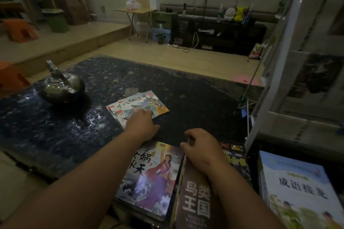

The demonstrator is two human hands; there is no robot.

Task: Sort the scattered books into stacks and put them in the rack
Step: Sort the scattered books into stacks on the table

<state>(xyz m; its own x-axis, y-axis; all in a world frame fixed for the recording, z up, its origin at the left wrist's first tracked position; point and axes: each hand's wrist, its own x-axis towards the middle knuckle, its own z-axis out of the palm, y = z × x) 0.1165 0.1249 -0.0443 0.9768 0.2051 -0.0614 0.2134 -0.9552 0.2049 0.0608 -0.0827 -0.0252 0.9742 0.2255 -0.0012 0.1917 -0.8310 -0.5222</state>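
Head view: my left hand (142, 124) lies flat on small books (149, 102) mid-frame, my right hand (202, 148) grips the brown book (195, 201).

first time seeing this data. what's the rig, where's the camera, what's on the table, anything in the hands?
There is no machine here: a person works with two bare hands. The single picture comes from a wide-angle camera worn on their head, looking forward and down, so both arms enter from the bottom edge.

On the dark table sit a metal kettle and a small stack of thin books. The left hand rests on that stack.

Nearer the person lie bigger books: a picture book with a purple-robed figure, a brown book, a dark book and, far right, a pale blue book. The right hand seems to curl its fingers over the brown book's top edge. The white rack stands on the right.
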